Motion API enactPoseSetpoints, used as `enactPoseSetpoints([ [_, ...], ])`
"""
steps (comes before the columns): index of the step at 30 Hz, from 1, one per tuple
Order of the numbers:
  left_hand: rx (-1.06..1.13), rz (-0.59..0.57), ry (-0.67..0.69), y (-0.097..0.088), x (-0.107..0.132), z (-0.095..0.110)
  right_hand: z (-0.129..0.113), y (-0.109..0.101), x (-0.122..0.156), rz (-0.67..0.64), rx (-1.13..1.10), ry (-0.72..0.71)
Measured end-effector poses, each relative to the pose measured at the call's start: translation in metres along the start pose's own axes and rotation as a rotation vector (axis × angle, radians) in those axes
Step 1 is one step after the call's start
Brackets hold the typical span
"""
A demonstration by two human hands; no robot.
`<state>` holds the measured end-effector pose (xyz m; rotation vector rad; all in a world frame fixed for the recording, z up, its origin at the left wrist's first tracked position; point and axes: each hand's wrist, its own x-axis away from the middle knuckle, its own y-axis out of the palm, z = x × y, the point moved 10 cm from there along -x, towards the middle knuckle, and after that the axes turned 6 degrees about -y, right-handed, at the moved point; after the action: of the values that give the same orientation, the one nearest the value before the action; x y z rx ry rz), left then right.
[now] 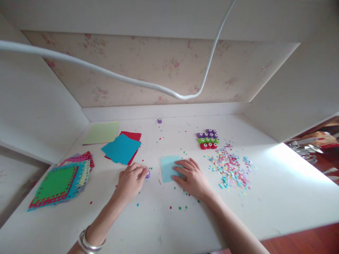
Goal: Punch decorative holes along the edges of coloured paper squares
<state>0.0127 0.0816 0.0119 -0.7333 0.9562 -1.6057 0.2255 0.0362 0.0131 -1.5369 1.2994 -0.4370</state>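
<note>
Left grip (132,177) pinches punch (148,174), just left of sheet (167,170); right grip (192,177) lies unclenched on sheet. Other punches (207,140) stand beyond sheet, rightward.

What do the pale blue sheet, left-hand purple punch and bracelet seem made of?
Pale blue sheet: likely matte paper or card, flat with punched edges.
Purple punch: probably moulded plastic, evenly coloured; finish unclear.
Bracelet: apparently polished metal, silvery with bright highlights.

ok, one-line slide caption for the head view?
Left hand on a purple punch, right hand on a light-blue sheet with holes along its edges.
</note>
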Motion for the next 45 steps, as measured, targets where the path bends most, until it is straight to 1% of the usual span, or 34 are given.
enactPoseSetpoints([
  [3,0.011,0.039,0.123,-0.002,0.01,-0.003,0.001,0.0,-0.001,0.014,-0.011,-0.001],
  [6,0.007,0.032,0.189,0.003,0.017,0.001,-0.005,-0.009,-0.001,0.089,-0.031,0.007],
  [8,0.053,0.02,0.223,0.007,0.019,0.01,-0.015,-0.013,-0.003,0.122,-0.099,0.016],
  [9,0.091,0.018,0.244,0.008,0.02,0.017,-0.022,-0.013,-0.005,0.113,-0.155,0.019],
  [13,0.233,0.012,0.326,0.013,0.021,0.048,-0.056,-0.003,-0.013,0.001,-0.395,0.013],
  [15,0.274,0.027,0.33,0.015,0.019,0.055,-0.063,-0.004,-0.016,0.0,-0.447,0.03],
  [16,0.29,0.039,0.322,0.015,0.018,0.056,-0.061,-0.005,-0.018,0.01,-0.462,0.051],
  [18,0.311,0.069,0.286,0.016,0.014,0.051,-0.046,-0.011,-0.021,0.03,-0.481,0.116],
  [20,0.317,0.094,0.248,0.016,0.013,0.043,-0.015,-0.022,-0.025,0.064,-0.489,0.211],
  [21,0.315,0.1,0.24,0.017,0.013,0.04,0.007,-0.032,-0.028,0.099,-0.475,0.273],
  [23,0.305,0.09,0.246,0.019,0.015,0.037,0.064,-0.057,-0.032,0.205,-0.421,0.441],
  [25,0.279,0.07,0.268,0.023,0.017,0.038,0.124,-0.089,-0.034,0.29,-0.187,0.633],
  [26,0.262,0.064,0.274,0.024,0.018,0.038,0.148,-0.102,-0.038,0.307,-0.118,0.686],
  [28,0.227,0.061,0.278,0.027,0.018,0.04,0.189,-0.12,-0.047,0.32,-0.021,0.748],
  [30,0.207,0.059,0.277,0.029,0.017,0.04,0.216,-0.13,-0.054,0.317,0.081,0.789],
  [33,0.202,0.041,0.269,0.032,0.015,0.039,0.235,-0.129,-0.062,0.295,0.2,0.812],
  [38,0.209,0.02,0.261,0.033,0.014,0.038,0.245,-0.114,-0.06,0.219,0.324,0.877],
  [42,0.209,0.016,0.269,0.032,0.013,0.039,0.24,-0.115,-0.063,0.176,0.378,0.87],
  [45,0.207,0.016,0.277,0.031,0.013,0.041,0.223,-0.114,-0.084,0.177,0.39,0.781],
])
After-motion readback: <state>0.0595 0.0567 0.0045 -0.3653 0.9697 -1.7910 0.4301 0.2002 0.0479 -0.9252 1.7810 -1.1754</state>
